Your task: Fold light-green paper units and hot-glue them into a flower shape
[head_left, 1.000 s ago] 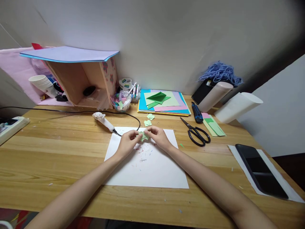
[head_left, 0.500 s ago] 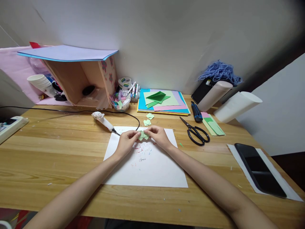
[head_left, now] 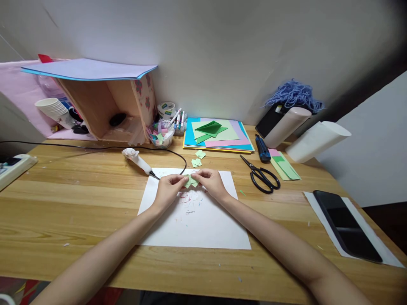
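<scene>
A small folded piece of light green paper [head_left: 191,181] is pinched between both my hands, over the upper part of a white sheet [head_left: 203,228] with coloured specks. My left hand [head_left: 168,190] grips its left side, and my right hand [head_left: 212,183] grips its right side. Just beyond my hands lie two little green folded hearts, one [head_left: 196,162] nearer and one [head_left: 200,154] farther. A white glue gun [head_left: 137,162] with a black cord rests at the sheet's upper left corner.
Black scissors [head_left: 262,176], a blue cutter [head_left: 262,149] and paper strips [head_left: 286,166] lie to the right, with a phone [head_left: 346,224] farther right. Stacked coloured paper [head_left: 219,144], a tub of scraps [head_left: 161,137] and an open box [head_left: 104,101] stand at the back.
The green paper between my fingers has shifted and tilted slightly, and its lower edge now looks different. Both hands keep their hold in nearly the same place.
</scene>
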A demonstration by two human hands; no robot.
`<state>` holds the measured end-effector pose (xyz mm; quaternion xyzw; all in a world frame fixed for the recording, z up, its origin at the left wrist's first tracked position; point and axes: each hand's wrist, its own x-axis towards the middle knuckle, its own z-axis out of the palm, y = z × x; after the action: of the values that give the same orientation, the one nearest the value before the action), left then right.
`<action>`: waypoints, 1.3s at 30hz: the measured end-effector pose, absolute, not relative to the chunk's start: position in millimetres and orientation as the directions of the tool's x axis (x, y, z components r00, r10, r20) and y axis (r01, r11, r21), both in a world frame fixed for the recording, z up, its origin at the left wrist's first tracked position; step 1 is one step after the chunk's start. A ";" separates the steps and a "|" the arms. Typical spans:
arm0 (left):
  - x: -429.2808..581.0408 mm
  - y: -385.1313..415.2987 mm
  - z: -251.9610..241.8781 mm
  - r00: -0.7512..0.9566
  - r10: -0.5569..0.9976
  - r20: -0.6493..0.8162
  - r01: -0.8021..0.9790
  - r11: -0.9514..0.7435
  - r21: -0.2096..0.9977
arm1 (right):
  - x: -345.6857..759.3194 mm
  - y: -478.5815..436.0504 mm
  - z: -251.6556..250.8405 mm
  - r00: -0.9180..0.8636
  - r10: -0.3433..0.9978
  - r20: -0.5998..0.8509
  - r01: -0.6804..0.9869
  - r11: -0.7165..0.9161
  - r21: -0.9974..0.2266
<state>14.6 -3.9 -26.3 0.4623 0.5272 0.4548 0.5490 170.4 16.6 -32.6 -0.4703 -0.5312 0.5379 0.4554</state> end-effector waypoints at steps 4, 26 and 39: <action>13.3 -4.0 -26.5 0.030 0.986 -0.164 -0.003 0.164 0.986 | 169.2 15.6 -31.6 -0.135 0.990 -0.027 0.003 -0.027 -1.000; -173.2 -45.6 -9.4 0.381 0.893 0.240 0.922 -0.385 -0.028 | 157.9 3.0 -17.8 -0.367 0.901 0.231 0.269 0.340 -0.901; -146.2 -66.9 -12.0 -0.066 0.957 0.283 0.929 -0.044 0.367 | 35.3 60.0 -32.5 -0.504 0.832 0.232 0.455 0.484 -0.748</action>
<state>-146.2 -66.9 -12.0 0.6827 0.6906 0.2370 0.0291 35.3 60.0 -32.5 -0.3983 -0.8077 0.3154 0.2990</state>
